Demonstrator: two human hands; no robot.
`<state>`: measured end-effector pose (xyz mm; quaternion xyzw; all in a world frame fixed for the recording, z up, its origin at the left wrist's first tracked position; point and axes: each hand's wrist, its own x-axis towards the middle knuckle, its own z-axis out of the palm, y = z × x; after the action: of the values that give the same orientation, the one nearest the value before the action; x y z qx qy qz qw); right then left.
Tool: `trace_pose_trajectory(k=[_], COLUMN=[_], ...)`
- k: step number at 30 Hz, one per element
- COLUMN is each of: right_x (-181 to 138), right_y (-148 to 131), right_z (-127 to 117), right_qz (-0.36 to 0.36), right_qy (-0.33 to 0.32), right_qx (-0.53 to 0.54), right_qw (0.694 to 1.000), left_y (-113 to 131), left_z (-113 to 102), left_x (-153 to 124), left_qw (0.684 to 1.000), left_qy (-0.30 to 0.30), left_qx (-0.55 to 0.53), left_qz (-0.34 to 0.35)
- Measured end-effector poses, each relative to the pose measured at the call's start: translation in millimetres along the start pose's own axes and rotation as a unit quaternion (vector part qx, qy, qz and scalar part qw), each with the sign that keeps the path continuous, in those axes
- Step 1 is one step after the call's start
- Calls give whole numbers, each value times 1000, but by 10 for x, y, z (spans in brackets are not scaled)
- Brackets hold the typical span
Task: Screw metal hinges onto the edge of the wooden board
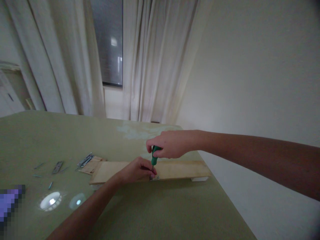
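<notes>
My right hand [172,144] is closed around the green handle of a screwdriver [154,156]. The tool stands nearly upright, its shaft pointing down at the near edge of a long pale wooden board [182,169]. My left hand [140,169] rests on the board, its fingertips pinched together beside the screwdriver's tip. What those fingertips hold is hidden. A small metal plate [157,178] shows at the board's near edge, just right of the left fingertips. White blocks [199,179] sit under the board near its ends.
Left of the board lie a thin wooden piece [92,165], several metal strips [85,160], a flat metal bracket [57,167] and a few loose screws [50,185]. The green table [140,213] reflects lights and ends at right before a wall [250,83]. Curtains [160,60] hang behind.
</notes>
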<state>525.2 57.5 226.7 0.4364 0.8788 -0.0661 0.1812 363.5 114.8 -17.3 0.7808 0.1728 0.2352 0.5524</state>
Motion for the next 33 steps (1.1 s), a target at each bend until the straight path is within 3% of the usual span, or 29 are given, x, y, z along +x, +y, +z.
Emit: trace_pose_trajectory(k=[4,10,16,19,24,26,29,33], right_x=[24,-36,17,31,-14,2,51,27], right_y=[-7,-30,-49,-23,9,6,-11,-27], right_z=[2,-10,9,4,-58,-51,-22,-35], right_qz=[50,-33,83,46,-65,-13,65,15], right_qy=[-34,-2,-19,14,-1,-7,-70,-56], right_qx=[2,-43,-43,-66,-40,-31,-34,-68], right_qw=[998,999,995,997,997,999,995,996], left_y=[3,-15,-1,20,19,22,42,50], left_z=[2,-7,-7,-5,-16,-17,-12,-10], left_x=[0,-3,8,3,-13,-10,0,1], left_qw=[1000,1000,999,1000,1000,1000,999,1000], left_qy=[1,-3,-7,-4,-10,-14,-16,-16], left_qx=[5,0,20,20,6,11,18,5], left_qz=[2,0,24,17,3,16,32,25])
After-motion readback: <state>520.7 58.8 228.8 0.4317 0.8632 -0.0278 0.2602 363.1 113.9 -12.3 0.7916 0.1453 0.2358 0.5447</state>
